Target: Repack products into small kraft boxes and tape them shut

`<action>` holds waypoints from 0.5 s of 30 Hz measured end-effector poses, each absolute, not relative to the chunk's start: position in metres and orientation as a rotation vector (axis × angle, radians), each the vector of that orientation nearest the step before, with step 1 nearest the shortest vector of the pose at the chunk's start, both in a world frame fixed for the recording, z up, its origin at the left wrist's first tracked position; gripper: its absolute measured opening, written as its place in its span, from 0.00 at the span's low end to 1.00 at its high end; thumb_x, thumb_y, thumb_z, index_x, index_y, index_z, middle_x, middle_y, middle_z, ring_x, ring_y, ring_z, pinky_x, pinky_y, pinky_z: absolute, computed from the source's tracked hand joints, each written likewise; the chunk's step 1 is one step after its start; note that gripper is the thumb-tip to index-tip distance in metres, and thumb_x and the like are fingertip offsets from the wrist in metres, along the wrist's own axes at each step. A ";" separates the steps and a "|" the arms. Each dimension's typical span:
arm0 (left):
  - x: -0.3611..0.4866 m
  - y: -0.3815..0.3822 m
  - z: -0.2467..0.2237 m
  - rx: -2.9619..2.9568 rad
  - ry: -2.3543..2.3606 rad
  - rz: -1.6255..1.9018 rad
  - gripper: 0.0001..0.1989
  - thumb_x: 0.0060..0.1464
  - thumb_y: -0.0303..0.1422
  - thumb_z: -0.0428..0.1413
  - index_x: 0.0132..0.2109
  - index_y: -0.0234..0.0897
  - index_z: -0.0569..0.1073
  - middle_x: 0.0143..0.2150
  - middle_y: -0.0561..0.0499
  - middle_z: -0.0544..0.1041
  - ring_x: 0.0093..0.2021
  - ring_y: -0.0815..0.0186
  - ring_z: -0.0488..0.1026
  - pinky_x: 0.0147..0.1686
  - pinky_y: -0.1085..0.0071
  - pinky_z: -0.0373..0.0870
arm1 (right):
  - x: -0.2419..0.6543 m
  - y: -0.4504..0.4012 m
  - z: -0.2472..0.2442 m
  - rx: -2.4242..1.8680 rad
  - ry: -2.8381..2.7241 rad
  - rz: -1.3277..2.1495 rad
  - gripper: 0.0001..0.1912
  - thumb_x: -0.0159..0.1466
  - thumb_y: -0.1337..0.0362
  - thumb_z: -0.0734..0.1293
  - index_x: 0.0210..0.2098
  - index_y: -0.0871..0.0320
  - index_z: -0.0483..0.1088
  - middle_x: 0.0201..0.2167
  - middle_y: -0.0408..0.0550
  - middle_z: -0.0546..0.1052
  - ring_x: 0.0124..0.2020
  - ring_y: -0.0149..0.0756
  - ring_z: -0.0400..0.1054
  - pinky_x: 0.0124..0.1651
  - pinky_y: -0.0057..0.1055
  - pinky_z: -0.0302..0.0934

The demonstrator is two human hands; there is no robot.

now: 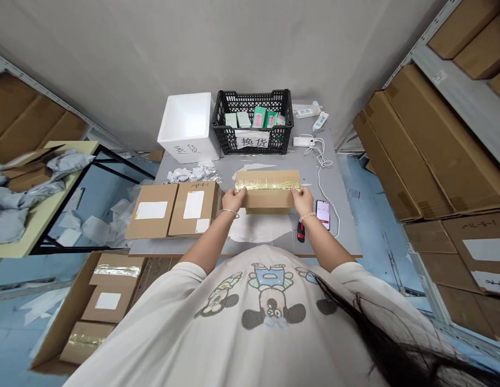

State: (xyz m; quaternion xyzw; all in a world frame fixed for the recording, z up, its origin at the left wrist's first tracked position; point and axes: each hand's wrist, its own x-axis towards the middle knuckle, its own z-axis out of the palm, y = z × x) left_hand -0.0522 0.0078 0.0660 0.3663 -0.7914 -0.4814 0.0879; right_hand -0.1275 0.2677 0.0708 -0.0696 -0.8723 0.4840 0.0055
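A brown cardboard box (268,200) with shiny clear-yellow tape along its top is between my hands at the middle of the table. My left hand (234,200) grips its left end, thumb on the taped top edge. At the right end, my right hand (302,202) holds the box the same way. The fingers under the box are hidden. Just below my right hand lies a red and black box cutter (301,230). A phone (323,215) with a lit screen rests to the right of that hand. White paper (254,228) spreads beneath the box.
Two labelled cardboard boxes (194,209) stand left on the table. Behind are a white foam bin (189,126), a black crate (253,141) with small green-and-white packs, and a white cable (320,172). Shelves of cartons (419,145) flank the right; an open carton (64,301) holds boxes at lower left.
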 end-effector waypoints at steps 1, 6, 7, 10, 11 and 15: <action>-0.053 0.008 0.065 1.089 -2.359 -1.430 0.24 0.46 0.51 0.60 0.23 0.42 0.56 0.20 0.57 0.58 0.26 0.66 0.62 0.30 0.69 0.61 | -0.129 0.267 0.071 -0.264 -2.724 1.515 0.21 0.58 0.47 0.66 0.23 0.52 0.55 0.19 0.36 0.60 0.24 0.32 0.55 0.31 0.29 0.53; -0.051 0.009 0.050 1.150 -2.330 -1.478 0.24 0.43 0.48 0.61 0.21 0.43 0.53 0.19 0.57 0.53 0.22 0.68 0.56 0.25 0.70 0.55 | -0.131 0.262 0.065 -0.485 -2.680 1.562 0.23 0.51 0.52 0.70 0.19 0.52 0.51 0.17 0.34 0.53 0.22 0.29 0.48 0.26 0.27 0.47; -0.050 0.009 0.046 1.171 -2.328 -1.504 0.24 0.42 0.47 0.61 0.20 0.43 0.53 0.19 0.57 0.53 0.22 0.68 0.56 0.24 0.70 0.54 | -0.131 0.262 0.064 -0.518 -2.668 1.569 0.23 0.50 0.53 0.70 0.19 0.52 0.50 0.16 0.33 0.53 0.21 0.29 0.48 0.25 0.27 0.46; -0.044 0.010 0.036 1.280 -2.324 -1.583 0.21 0.41 0.46 0.60 0.20 0.44 0.56 0.18 0.55 0.55 0.22 0.66 0.58 0.23 0.69 0.54 | -0.126 0.259 0.056 -0.570 -2.640 1.632 0.22 0.48 0.56 0.70 0.18 0.52 0.49 0.16 0.33 0.50 0.20 0.28 0.45 0.23 0.27 0.43; -0.043 0.011 0.032 1.321 -2.325 -1.590 0.20 0.41 0.45 0.60 0.20 0.43 0.57 0.18 0.55 0.56 0.22 0.65 0.59 0.23 0.69 0.55 | -0.123 0.259 0.053 -0.585 -2.630 1.667 0.22 0.47 0.56 0.70 0.18 0.52 0.49 0.16 0.33 0.49 0.20 0.27 0.44 0.22 0.27 0.42; -0.037 0.014 0.025 1.289 -2.336 -1.608 0.15 0.41 0.38 0.59 0.19 0.42 0.59 0.18 0.55 0.58 0.24 0.65 0.63 0.23 0.69 0.58 | -0.107 0.259 0.039 -0.648 -2.565 1.816 0.18 0.50 0.60 0.64 0.19 0.51 0.45 0.15 0.33 0.44 0.20 0.27 0.41 0.22 0.26 0.39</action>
